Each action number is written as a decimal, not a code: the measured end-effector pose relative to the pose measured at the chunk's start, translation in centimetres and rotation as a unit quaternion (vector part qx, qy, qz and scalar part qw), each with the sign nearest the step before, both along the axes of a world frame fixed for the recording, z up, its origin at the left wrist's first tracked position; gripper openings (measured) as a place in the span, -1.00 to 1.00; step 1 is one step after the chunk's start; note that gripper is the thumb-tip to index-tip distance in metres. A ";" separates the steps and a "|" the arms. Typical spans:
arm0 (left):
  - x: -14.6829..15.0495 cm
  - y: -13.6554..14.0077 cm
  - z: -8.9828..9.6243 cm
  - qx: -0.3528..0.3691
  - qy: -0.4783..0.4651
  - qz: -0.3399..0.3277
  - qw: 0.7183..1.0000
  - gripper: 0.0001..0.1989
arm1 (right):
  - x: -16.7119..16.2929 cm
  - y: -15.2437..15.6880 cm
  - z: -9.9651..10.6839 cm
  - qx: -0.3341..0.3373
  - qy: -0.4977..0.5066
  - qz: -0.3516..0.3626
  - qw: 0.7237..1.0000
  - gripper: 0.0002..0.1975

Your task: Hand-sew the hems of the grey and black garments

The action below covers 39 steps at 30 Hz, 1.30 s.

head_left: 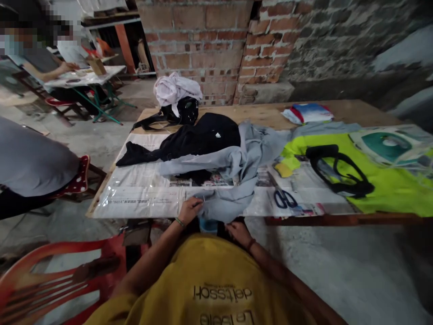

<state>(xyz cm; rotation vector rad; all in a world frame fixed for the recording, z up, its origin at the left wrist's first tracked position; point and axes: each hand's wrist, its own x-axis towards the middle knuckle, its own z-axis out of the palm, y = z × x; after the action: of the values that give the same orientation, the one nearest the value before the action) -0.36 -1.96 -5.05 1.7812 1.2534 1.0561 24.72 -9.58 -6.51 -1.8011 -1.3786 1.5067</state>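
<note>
My left hand point(190, 209) is closed in a pinch on the edge of a light grey garment point(232, 203). The garment lies rumpled over newspaper at the table's front edge, one long part stretching left and more cloth running back. At the table edge, close to the garment's lower right border, my right hand point(238, 233) has its fingers curled together; what they hold, if anything, is hidden. A black garment point(206, 133) with a small white logo rests behind the grey one. Dark-handled scissors point(285, 199) lie to the right on the newspaper.
A lime-yellow garment point(389, 185) lies at right, under a black strapped item point(338, 171) and a green-and-white iron point(385, 143). A pale pink cloth point(176, 88) tops a black bag point(187, 110) at back. A red chair point(50, 257) stands left; people sit beyond.
</note>
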 end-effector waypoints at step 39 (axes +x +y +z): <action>0.1 0.1 0.3 0.000 -0.002 0.004 1.000 -0.84 | -0.2 0.2 -0.5 -0.054 0.041 -0.029 0.997 -0.63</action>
<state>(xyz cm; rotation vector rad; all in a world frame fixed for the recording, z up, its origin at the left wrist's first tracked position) -0.27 -1.81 -4.80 1.7758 1.2583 1.0632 24.53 -9.40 -6.97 -1.8043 -1.2172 1.6336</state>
